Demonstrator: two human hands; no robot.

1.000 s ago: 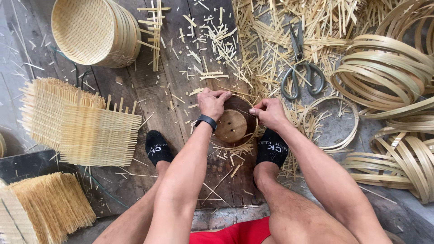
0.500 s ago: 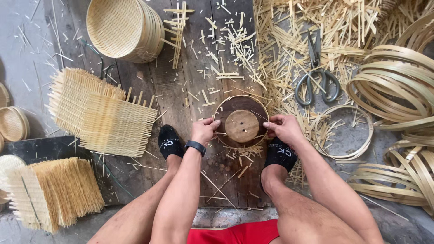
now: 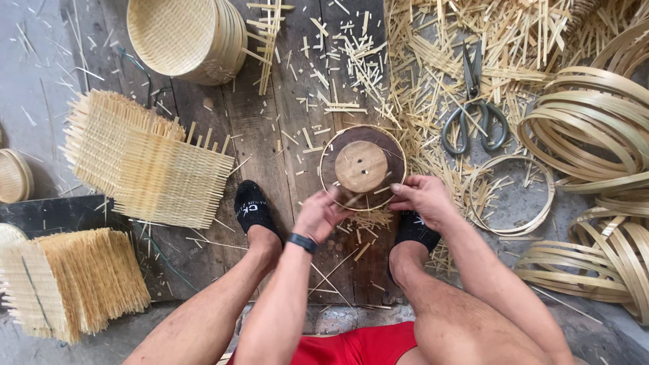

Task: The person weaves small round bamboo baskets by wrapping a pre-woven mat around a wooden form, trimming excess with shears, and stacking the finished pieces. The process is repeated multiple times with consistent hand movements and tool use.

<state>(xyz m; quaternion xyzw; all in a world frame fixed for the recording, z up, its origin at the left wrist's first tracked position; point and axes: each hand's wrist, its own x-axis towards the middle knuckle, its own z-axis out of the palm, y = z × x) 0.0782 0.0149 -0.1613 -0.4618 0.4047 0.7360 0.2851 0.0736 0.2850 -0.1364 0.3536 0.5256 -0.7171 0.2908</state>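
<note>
A round dark wooden form (image 3: 338,177) with a paler wooden disc (image 3: 362,165) on top lies on the plank floor between my feet. A thin bamboo hoop (image 3: 399,152) rings its edge. My left hand (image 3: 319,215) is at the form's near edge, fingers curled around a thin bamboo strip. My right hand (image 3: 420,197) pinches the hoop at the form's near right edge. My feet in black socks (image 3: 251,208) sit on either side.
Woven bamboo mats (image 3: 149,162) lie to the left, stacked woven baskets (image 3: 186,37) at the top left. Scissors (image 3: 474,111) rest among bamboo offcuts at the upper right. Bamboo hoops (image 3: 595,128) pile up on the right, one loose hoop (image 3: 510,196) beside my right hand.
The view has shifted, so the form sits higher and further from me. Both hands have slid from the form's far side down to its near edge.
</note>
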